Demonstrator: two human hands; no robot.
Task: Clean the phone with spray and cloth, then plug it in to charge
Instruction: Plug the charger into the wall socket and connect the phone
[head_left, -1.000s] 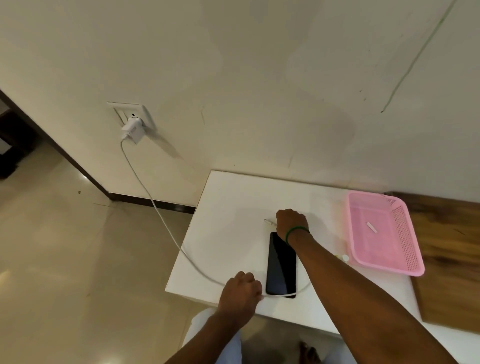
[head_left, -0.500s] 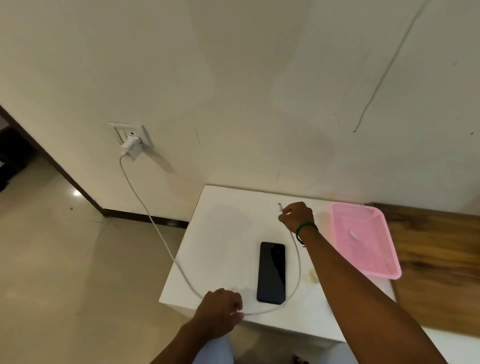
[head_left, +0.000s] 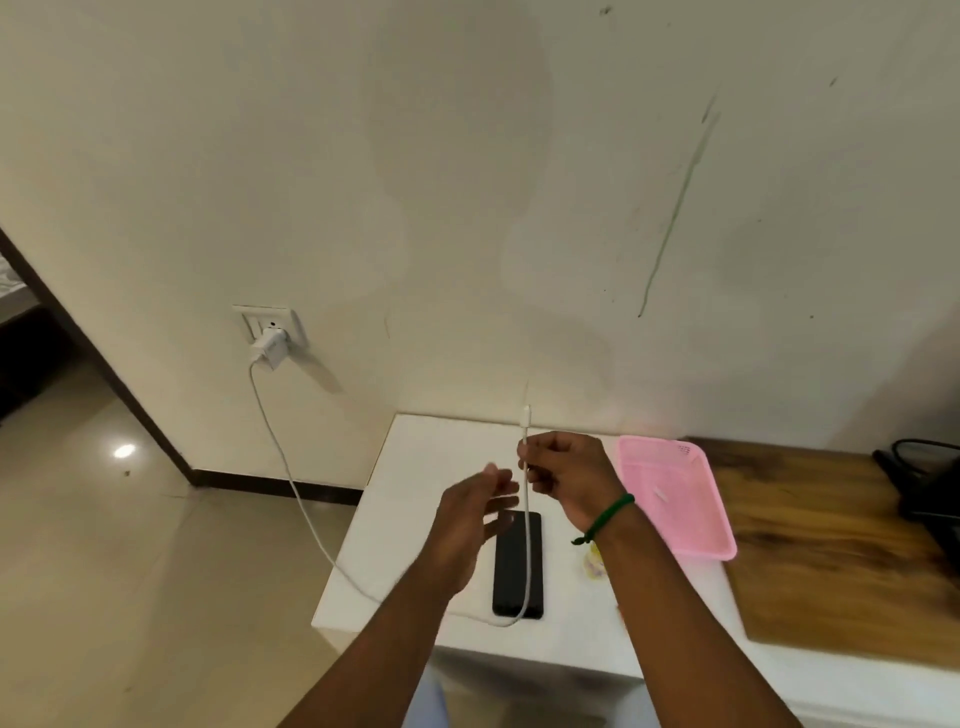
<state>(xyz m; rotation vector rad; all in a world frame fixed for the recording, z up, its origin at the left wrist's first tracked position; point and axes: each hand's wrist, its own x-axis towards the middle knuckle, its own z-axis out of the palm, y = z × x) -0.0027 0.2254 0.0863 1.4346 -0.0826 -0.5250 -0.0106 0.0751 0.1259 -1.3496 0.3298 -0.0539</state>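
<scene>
A black phone (head_left: 517, 569) lies flat, screen up, on the small white table (head_left: 410, 540). My right hand (head_left: 566, 475), with a green band at the wrist, is raised above the phone and pinches the white charging cable (head_left: 283, 452) just below its plug end, which points upward. The cable hangs down across the phone, loops at the table's front edge and runs left up to a white charger (head_left: 270, 345) in the wall socket. My left hand (head_left: 470, 519) hovers beside the cable with fingers spread, holding nothing.
A pink plastic basket (head_left: 691, 525) sits on the table right of the phone, with a small white item inside. A small pale object (head_left: 593, 564) lies by my right forearm. A wooden board (head_left: 841, 551) and a dark object (head_left: 930, 483) lie farther right. Tiled floor is at left.
My right hand has lifted the cable's plug end up off the table. My left hand let go of the cable near the front edge and rose toward the right hand.
</scene>
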